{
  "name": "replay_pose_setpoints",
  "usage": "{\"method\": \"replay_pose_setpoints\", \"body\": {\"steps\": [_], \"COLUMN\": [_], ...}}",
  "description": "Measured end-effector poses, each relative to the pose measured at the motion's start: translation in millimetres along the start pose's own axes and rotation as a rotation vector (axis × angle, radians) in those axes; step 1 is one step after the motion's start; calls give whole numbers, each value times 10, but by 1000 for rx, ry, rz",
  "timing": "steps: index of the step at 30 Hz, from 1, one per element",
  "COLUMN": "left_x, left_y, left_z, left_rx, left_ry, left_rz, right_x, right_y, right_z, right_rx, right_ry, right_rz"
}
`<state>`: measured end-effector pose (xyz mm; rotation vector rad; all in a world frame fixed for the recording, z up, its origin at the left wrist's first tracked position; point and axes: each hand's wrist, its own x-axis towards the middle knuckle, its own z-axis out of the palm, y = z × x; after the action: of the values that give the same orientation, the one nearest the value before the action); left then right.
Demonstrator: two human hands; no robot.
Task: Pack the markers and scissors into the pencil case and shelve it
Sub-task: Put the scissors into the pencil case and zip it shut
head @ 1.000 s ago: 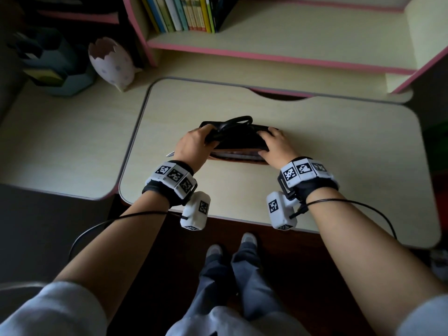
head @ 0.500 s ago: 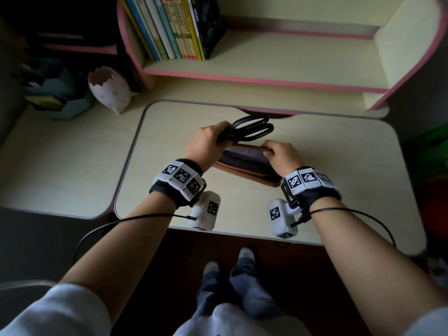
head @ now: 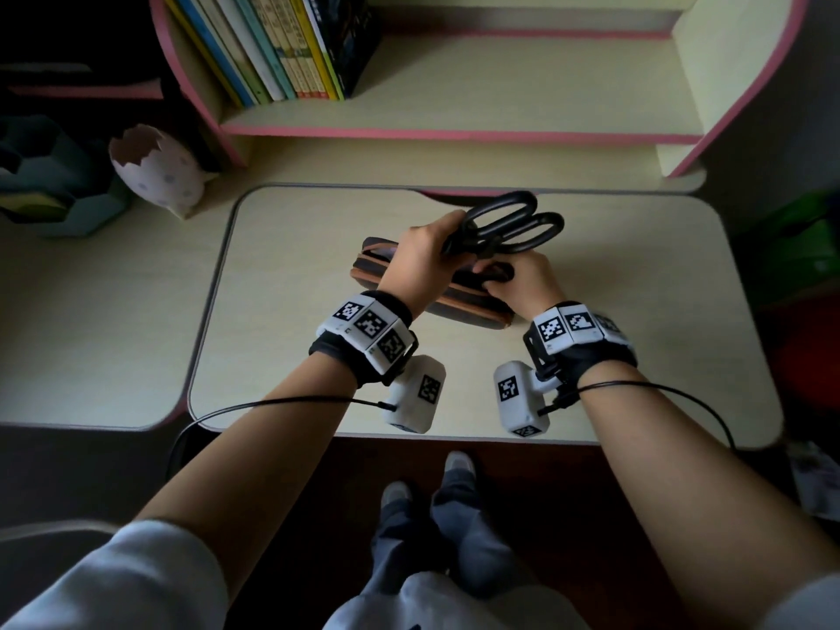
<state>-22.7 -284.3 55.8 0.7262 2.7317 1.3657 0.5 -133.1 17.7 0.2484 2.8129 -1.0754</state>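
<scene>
Gripped the scissors point(head: 504, 227) in the curled fingers of the left hand point(head: 422, 261), loops up, just above the pencil case point(head: 463, 298) on the bench point(head: 295, 311), while pinching its top with the right hand point(head: 522, 284), likely to hold it open.

A row of colourful books point(head: 291, 43) stands at the back, a white cracked-eggshell cup point(head: 157, 168) sits on the pale surface point(head: 113, 334) below and left of them, a teal honeycomb organiser point(head: 59, 184) sits just beside the cup at the left edge, and something green point(head: 791, 247) shows at the far right.
</scene>
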Motion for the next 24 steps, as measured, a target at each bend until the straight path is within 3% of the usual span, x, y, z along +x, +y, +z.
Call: {"method": "replay_pose_setpoints", "body": {"steps": [8,13,19,24], "left_x": [96,146,57,45], "left_y": [167,77,-324,-592], "left_z": [109,162,131,91], "left_rx": [-131,-30,82,231], "left_ry": [35,-107,-90,-151], "left_rz": [-5,21,-59,-123], "right_x": [53,77,86,40], "right_y": [91,67,93,103], "right_z": [-11,23,-4,-76], "right_rx": [-129,-271,-50,27], "right_ry": [-111,-178,-142,-157], "right_rz": [-30,-34,61,-24]}}
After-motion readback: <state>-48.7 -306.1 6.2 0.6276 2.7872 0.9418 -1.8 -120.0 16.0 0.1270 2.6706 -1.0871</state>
